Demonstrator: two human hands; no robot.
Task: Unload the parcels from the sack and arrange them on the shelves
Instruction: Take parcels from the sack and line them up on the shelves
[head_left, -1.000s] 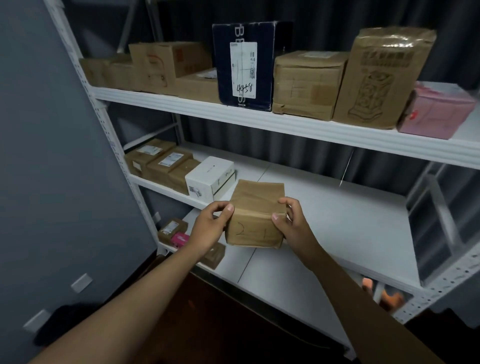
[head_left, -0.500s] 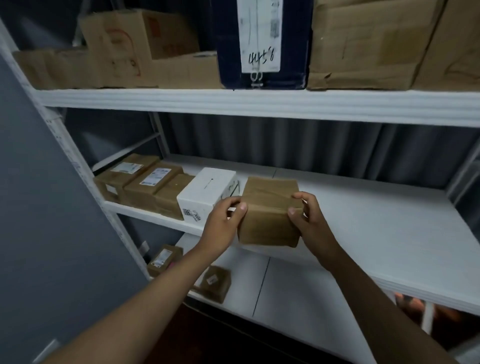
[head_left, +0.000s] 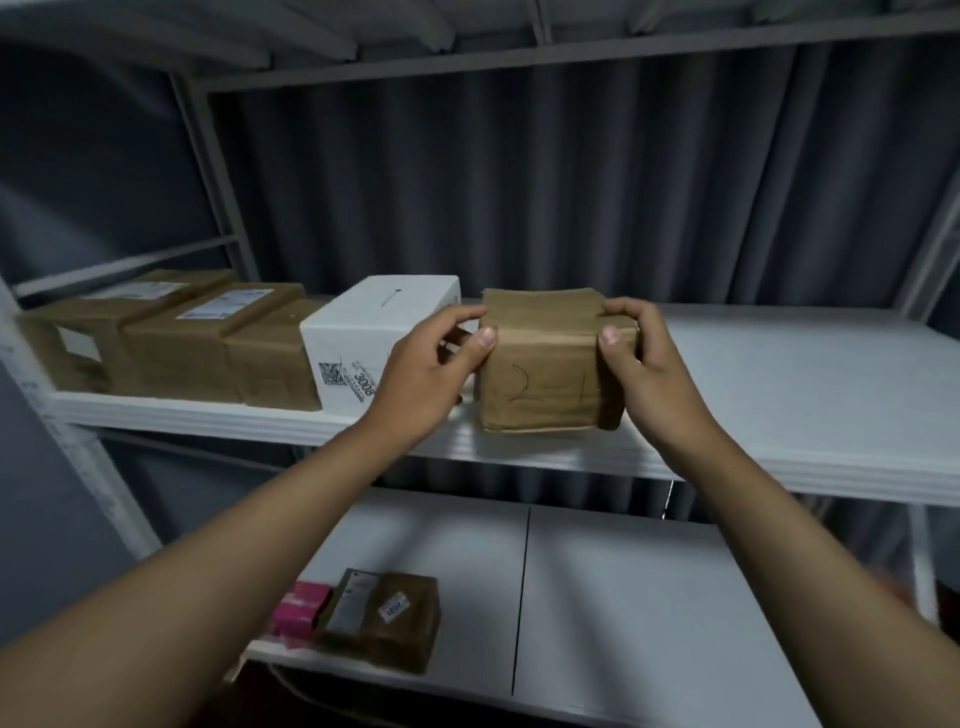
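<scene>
White shelf (head_left: 779, 395) across mid-frame, w/ row of parcels (head_left: 171, 343) at left. Brown parcel (head_left: 545, 374) at center, resting on shelf's front edge, just right of white box (head_left: 363, 338). Clamped btwn left hand (head_left: 431, 369) & right hand (head_left: 644, 364), thumbs on front face.

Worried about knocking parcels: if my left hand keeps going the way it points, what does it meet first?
Probably the white box; the left hand pointing up-right at the brown parcel sits right against it. Depth is unclear.
</scene>
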